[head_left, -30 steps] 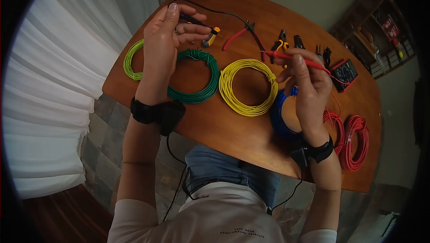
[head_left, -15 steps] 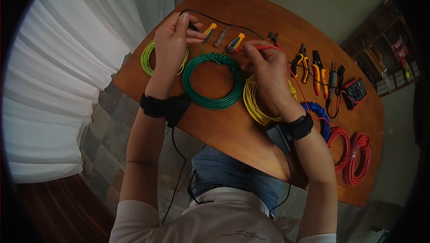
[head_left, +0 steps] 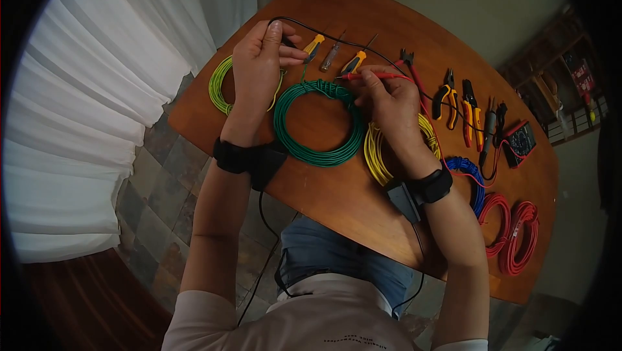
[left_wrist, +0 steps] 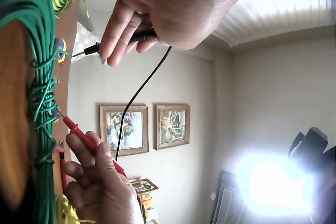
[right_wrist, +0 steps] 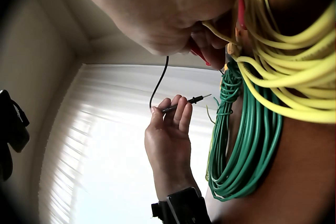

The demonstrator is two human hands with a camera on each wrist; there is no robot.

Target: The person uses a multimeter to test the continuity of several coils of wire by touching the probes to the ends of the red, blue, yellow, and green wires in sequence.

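My left hand (head_left: 258,59) holds a black multimeter probe (left_wrist: 142,35) between thumb and fingers, above the table's far left. The probe's metal tip points toward the tabletop, with its black lead (head_left: 343,43) arching across to the right. In my right hand (head_left: 394,101) a red probe (head_left: 353,76) is pinched, its tip pointing left beside the tied top of the green wire coil (head_left: 281,121). A loose green wire end (head_left: 304,72) rises from that coil near my left fingertips. My right hand partly covers the yellow wire coil (head_left: 376,157).
A multimeter (head_left: 520,144) lies at the right. Screwdrivers (head_left: 355,63), red-handled cutters (head_left: 418,79), and long-nose pliers (head_left: 448,95) line the back. A yellow-green coil (head_left: 218,85) is at left; blue (head_left: 478,189) and red coils (head_left: 518,241) lie right, near the table edge (head_left: 304,215).
My right hand has moved left with the red probe, from near the blue coil to beside the green coil's top. My left hand keeps the black probe, its tip turned lower.
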